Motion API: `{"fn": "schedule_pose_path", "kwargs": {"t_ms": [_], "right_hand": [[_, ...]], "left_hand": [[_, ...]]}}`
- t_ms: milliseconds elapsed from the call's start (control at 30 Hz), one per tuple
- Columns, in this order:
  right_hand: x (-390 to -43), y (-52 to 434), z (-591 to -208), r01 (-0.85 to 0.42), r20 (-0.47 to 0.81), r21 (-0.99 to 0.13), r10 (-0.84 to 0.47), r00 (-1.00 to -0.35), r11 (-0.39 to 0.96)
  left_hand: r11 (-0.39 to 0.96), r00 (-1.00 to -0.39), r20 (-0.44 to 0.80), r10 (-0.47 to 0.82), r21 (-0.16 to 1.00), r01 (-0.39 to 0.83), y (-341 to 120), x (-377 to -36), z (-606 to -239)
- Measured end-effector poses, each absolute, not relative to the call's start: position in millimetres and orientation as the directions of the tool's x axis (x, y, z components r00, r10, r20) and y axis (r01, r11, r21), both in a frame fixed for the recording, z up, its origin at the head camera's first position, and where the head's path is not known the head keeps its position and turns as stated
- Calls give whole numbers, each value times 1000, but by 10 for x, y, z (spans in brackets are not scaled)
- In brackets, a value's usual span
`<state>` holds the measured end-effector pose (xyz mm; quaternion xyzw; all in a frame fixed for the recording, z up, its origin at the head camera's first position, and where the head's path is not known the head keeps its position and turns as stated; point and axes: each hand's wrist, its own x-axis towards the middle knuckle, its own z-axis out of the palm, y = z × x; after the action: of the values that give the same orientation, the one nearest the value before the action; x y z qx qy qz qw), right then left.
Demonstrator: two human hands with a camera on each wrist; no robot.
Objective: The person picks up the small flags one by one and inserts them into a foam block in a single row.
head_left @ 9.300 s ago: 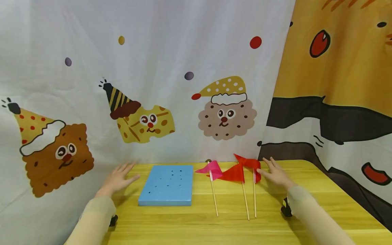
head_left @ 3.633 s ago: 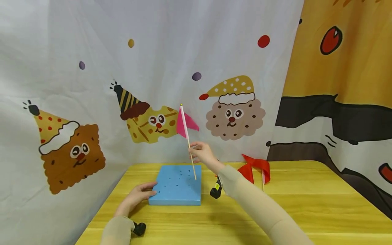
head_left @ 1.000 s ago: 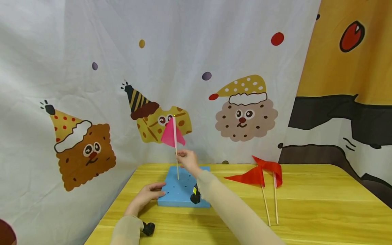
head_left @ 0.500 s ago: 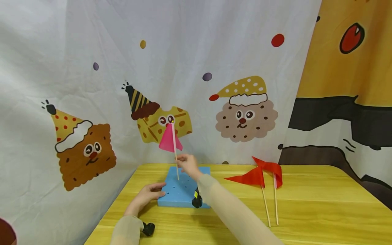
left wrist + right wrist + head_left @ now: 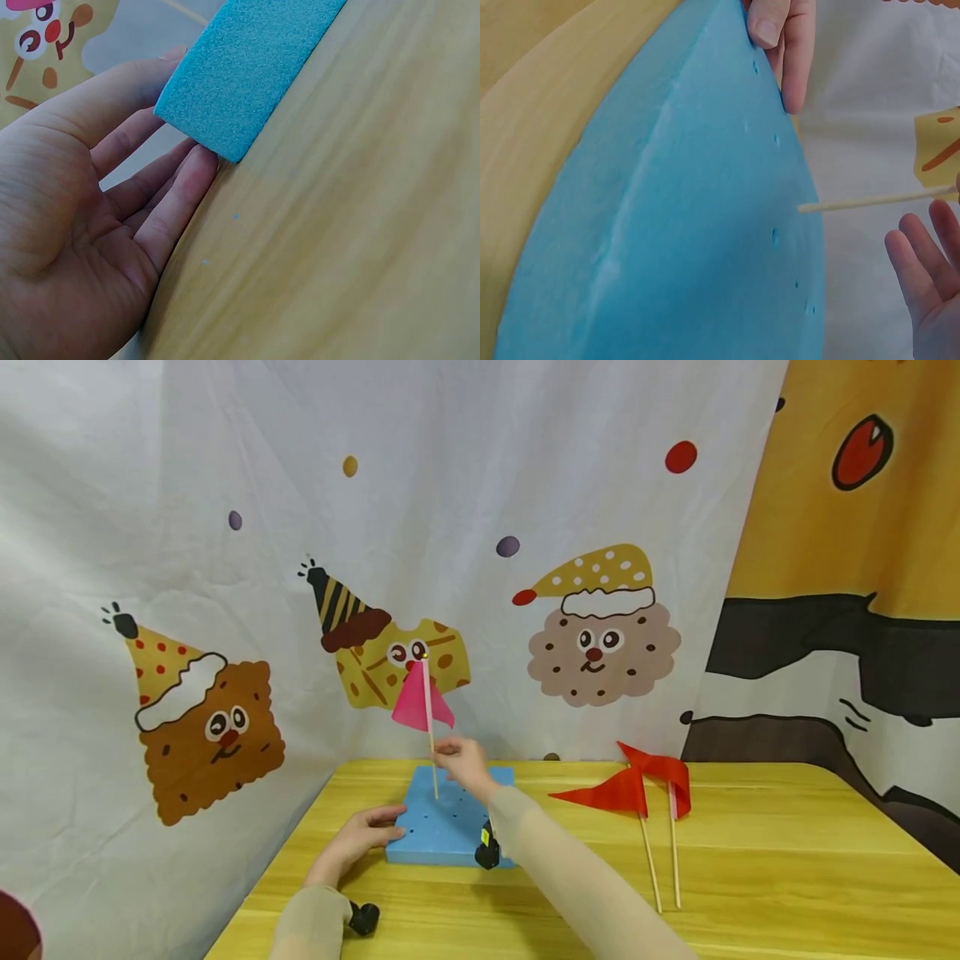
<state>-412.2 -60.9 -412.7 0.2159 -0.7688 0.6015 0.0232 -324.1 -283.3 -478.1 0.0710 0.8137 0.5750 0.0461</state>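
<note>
A pink pennant flag [image 5: 411, 700] on a thin wooden stick stands nearly upright over the blue foam block [image 5: 442, 839]. My right hand [image 5: 463, 764] pinches its stick between thumb and fingertips. In the right wrist view the stick's [image 5: 877, 201] lower tip is at the block's holed top, near small holes; whether it touches cannot be told. My left hand [image 5: 363, 833] holds the block's left edge. In the left wrist view, the thumb of the left hand [image 5: 82, 202] lies over the block's [image 5: 240, 82] top edge and the fingers rest against its side.
Two red pennant flags [image 5: 618, 792] lie to the right on the yellow wooden table [image 5: 765, 860], sticks pointing toward me. Behind the table hangs a printed curtain [image 5: 480, 468]. Each wrist wears a black camera [image 5: 363, 918].
Earlier the pink flag lay on the table; my right hand lifted it over the block while my left took the block's edge. In the last second the flag sank slightly.
</note>
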Motion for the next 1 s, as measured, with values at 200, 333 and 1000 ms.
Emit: {"fn": "schedule_pose_path", "kwargs": {"t_ms": [200,333,1000], "right_hand": [[-4172,-315,-4225,-337,277,-934,-348,-896,123],[-4145,14,-4230,-279,232,-956,-355,-906,88],[-3922,2025,-4320,-145,94,-957,-206,-974,249]], "left_hand": [[320,-980,-1,200,945,65,-2795,-3239,-4797],[317,-978,0,210,946,68,-2784,-3244,-4809],[362,-981,26,191,927,96,-2872,-3231,-4789]]}}
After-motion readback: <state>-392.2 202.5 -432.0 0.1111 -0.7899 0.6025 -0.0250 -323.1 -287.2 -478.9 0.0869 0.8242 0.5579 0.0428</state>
